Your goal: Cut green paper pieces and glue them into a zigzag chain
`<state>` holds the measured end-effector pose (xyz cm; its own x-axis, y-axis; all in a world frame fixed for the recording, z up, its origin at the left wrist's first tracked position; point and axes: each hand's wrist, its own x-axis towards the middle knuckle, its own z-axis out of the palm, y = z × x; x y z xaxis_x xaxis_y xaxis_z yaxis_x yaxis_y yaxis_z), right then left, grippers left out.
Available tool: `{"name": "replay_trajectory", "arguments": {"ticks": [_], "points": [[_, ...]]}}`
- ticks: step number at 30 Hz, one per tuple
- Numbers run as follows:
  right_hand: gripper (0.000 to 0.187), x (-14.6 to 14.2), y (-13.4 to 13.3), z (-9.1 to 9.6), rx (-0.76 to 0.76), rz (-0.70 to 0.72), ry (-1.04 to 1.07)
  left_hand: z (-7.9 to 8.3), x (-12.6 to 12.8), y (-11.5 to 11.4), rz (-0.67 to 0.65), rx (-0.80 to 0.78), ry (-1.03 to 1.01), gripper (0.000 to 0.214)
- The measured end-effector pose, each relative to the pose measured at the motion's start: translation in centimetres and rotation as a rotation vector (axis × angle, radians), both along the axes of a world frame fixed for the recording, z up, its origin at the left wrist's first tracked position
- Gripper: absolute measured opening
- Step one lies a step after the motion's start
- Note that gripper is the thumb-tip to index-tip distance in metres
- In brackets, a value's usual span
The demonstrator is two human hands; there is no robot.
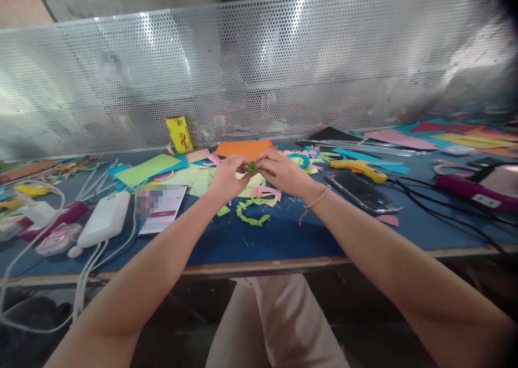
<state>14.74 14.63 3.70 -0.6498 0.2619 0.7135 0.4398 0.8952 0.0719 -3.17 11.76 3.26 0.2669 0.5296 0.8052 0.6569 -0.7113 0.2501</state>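
Observation:
Between my two hands, over the middle of the blue table, is a small piece of green paper (pixel 252 168). My left hand (pixel 230 176) pinches it from the left, fingers closed. From the other side my right hand (pixel 279 169) grips it, its fingers also bent together; a beaded bracelet circles that wrist. Just below them on the table lies a curved, fringed strip of green paper (pixel 251 215). Pink paper strips (pixel 267 195) and pale green paper (pixel 192 180) lie close around the hands. Behind the fingers rests an orange paper sheet (pixel 245 149).
A phone with a lit screen (pixel 164 211), a white power bank (pixel 106 218) and cables lie left. On the right are a yellow glue gun (pixel 360 170), a dark phone (pixel 362 191) and a purple power strip (pixel 477 192). A yellow box (pixel 178 133) stands before the perforated metal screen (pixel 259 71).

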Motion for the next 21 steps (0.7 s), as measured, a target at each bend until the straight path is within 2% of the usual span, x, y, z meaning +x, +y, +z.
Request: {"name": "replay_trajectory", "arguments": {"ticks": [3,7,10,13,21], "points": [[0.018,0.05,0.15,-0.11,-0.001,-0.004,-0.012,0.0,-0.09,0.0,0.018,-0.002,0.064,0.02],[0.015,0.03,0.28,-0.17,0.007,0.013,0.021,0.1,-0.1,-0.11,0.047,0.007,0.069,0.011],[0.014,-0.07,0.43,-0.26,0.024,0.048,0.06,0.23,0.01,-0.34,0.076,-0.064,0.041,0.009],[0.014,-0.2,0.6,-0.4,0.016,0.064,0.075,0.32,0.16,-0.56,0.05,-0.147,0.006,0.01],[0.01,-0.67,0.28,-0.45,-0.076,0.019,0.164,0.23,0.63,-0.68,-0.01,-0.284,-0.16,0.017]]}}
